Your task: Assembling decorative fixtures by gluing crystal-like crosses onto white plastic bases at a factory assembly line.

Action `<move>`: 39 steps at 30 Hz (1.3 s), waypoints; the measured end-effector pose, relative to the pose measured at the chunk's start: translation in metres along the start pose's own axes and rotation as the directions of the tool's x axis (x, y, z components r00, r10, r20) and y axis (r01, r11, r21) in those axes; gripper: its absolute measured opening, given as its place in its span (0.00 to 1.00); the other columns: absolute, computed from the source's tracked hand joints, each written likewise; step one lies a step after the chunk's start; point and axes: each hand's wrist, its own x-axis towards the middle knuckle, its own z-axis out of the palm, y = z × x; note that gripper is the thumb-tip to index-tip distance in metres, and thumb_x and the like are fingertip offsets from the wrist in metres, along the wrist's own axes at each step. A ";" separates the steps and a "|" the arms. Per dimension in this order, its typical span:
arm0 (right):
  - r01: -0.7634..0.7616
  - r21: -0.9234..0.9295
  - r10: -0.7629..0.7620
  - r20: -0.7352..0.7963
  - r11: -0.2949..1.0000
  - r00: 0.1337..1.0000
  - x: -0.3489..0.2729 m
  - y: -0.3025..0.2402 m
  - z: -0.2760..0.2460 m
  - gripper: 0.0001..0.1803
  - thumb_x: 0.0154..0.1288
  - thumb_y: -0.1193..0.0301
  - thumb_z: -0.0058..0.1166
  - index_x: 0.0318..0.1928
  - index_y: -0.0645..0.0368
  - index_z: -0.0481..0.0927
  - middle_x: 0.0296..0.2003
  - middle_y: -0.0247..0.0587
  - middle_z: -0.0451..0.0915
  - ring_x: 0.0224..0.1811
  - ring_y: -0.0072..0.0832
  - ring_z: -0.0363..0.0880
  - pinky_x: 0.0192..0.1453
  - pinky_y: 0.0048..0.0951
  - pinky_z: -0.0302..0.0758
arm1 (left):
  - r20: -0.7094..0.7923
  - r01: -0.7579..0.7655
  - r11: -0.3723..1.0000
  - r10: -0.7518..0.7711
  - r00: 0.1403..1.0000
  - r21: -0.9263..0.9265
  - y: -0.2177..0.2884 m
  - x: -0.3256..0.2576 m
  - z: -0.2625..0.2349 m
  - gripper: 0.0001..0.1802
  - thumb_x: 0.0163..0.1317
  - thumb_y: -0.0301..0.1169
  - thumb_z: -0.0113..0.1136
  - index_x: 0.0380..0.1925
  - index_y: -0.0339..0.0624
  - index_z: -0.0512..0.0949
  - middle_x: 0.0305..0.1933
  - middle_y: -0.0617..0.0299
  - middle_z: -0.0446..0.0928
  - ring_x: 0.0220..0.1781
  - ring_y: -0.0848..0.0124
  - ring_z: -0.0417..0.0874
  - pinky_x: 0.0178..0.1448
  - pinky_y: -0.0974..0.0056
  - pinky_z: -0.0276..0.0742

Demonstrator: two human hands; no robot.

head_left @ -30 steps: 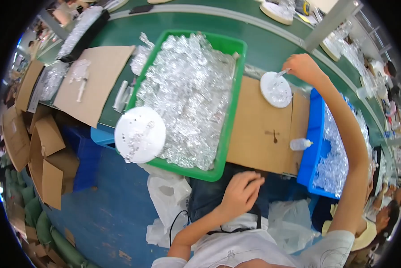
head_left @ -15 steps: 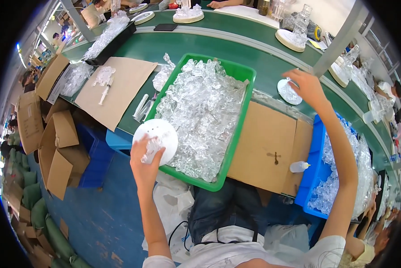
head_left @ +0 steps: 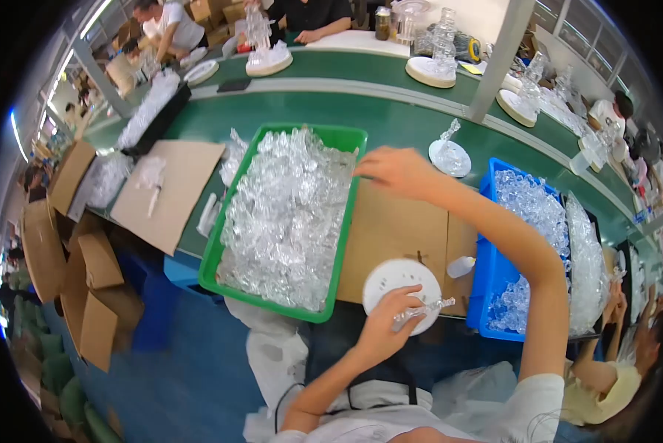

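Note:
My left hand (head_left: 392,323) is closed around a clear stem-like plastic piece (head_left: 409,316), its beaded end sticking out to the right. Against the same hand lies a white disc (head_left: 385,275) dotted with small marks or holes, held low over the front edge of the bench. My right hand (head_left: 402,171) reaches left to the right rim of a green bin (head_left: 337,277) heaped with clear plastic parts (head_left: 291,207). Its fingers stretch out slightly bent, with nothing visible in them. Beyond that forearm a second white disc (head_left: 457,164) carries an upright clear stem (head_left: 447,131).
A blue bin (head_left: 481,292) of clear parts stands at the right, a small bottle (head_left: 461,266) beside it. Cardboard (head_left: 390,229) lies between the bins. Another sheet with a syringe (head_left: 154,199) is at left. Across the bench are white bases with clear stacks (head_left: 442,44) and co-workers.
The view has shifted. My left hand has carried its disc and clear piece rightward, from the green bin's left side to its right. My right hand has left the second disc for the bin.

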 end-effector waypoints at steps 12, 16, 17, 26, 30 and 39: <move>0.187 -0.404 -0.228 -0.056 0.896 0.972 0.094 -0.012 0.119 0.05 0.53 0.66 0.51 0.31 0.49 0.77 0.40 0.36 0.75 0.40 0.30 0.77 0.34 0.33 0.75 | -0.303 0.111 0.960 -0.029 0.953 0.256 -0.102 0.030 0.011 0.26 0.44 0.24 0.68 0.43 0.34 0.66 0.45 0.48 0.68 0.50 0.53 0.70 0.58 0.56 0.65; 0.053 -0.348 -0.072 -0.041 0.936 0.997 0.069 0.009 0.109 0.06 0.54 0.68 0.51 0.33 0.52 0.76 0.31 0.36 0.76 0.35 0.33 0.79 0.32 0.35 0.75 | -0.335 0.185 0.954 -0.099 0.937 0.237 -0.090 0.022 0.023 0.22 0.57 0.24 0.59 0.49 0.32 0.63 0.44 0.52 0.68 0.47 0.62 0.72 0.56 0.61 0.68; -0.007 -0.301 -0.020 -0.088 0.954 0.996 0.064 0.010 0.105 0.06 0.54 0.68 0.52 0.34 0.52 0.76 0.28 0.36 0.75 0.34 0.34 0.79 0.31 0.36 0.75 | -0.341 0.211 0.963 -0.144 0.929 0.169 -0.085 0.021 0.022 0.23 0.59 0.24 0.58 0.51 0.31 0.62 0.44 0.53 0.69 0.46 0.63 0.74 0.54 0.62 0.70; -0.202 0.964 0.699 0.024 0.174 0.715 -0.054 -0.023 -0.036 0.19 0.59 0.64 0.61 0.48 0.57 0.74 0.40 0.42 0.80 0.37 0.32 0.82 0.39 0.26 0.79 | -0.154 0.053 0.996 -0.064 0.986 -0.073 -0.121 0.058 0.001 0.38 0.62 0.21 0.53 0.69 0.33 0.47 0.58 0.48 0.73 0.61 0.62 0.72 0.66 0.61 0.62; -0.203 0.941 0.795 0.339 -0.272 0.503 -0.133 -0.059 -0.088 0.19 0.66 0.62 0.55 0.53 0.56 0.73 0.49 0.40 0.78 0.46 0.32 0.81 0.49 0.27 0.77 | 0.121 0.083 0.936 -0.044 0.992 -0.342 -0.148 0.102 -0.014 0.39 0.64 0.27 0.55 0.70 0.35 0.46 0.63 0.49 0.70 0.66 0.65 0.67 0.68 0.64 0.59; -0.167 0.913 0.801 0.407 -0.372 0.439 -0.192 -0.086 -0.088 0.16 0.66 0.69 0.52 0.54 0.56 0.71 0.37 0.29 0.79 0.32 0.14 0.78 0.36 0.16 0.77 | -0.308 -0.046 0.937 0.160 0.938 0.347 -0.113 0.088 0.017 0.18 0.54 0.25 0.65 0.46 0.32 0.77 0.43 0.48 0.79 0.41 0.60 0.81 0.43 0.60 0.75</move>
